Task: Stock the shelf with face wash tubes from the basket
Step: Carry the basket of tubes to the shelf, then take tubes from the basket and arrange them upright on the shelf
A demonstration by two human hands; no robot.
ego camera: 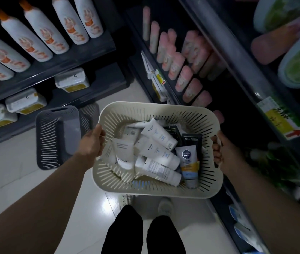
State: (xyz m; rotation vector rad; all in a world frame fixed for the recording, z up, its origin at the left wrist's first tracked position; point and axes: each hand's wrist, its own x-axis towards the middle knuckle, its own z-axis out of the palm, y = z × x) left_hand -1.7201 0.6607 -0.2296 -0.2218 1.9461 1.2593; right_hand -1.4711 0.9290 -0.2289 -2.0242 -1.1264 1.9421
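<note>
I hold a cream slotted basket [154, 187] in the air over the floor, in front of my legs. My left hand [92, 143] grips its left rim and my right hand [220, 153] grips its right handle. Inside lie several face wash tubes: white ones [161, 136], a Nivea Men tube [188, 160] with a yellow band, and dark tubes [191, 139] behind it. The shelf [173, 85] to the right front carries rows of pink tubes [177, 63], blurred.
A dark grey basket [61, 136] sits on the white tiled floor at my left. The left shelves bear white bottles with orange caps [41, 33] and white boxes [72, 80]. Green-and-white packs [299, 65] fill the upper right shelf. My shoes [165, 206] stand below the basket.
</note>
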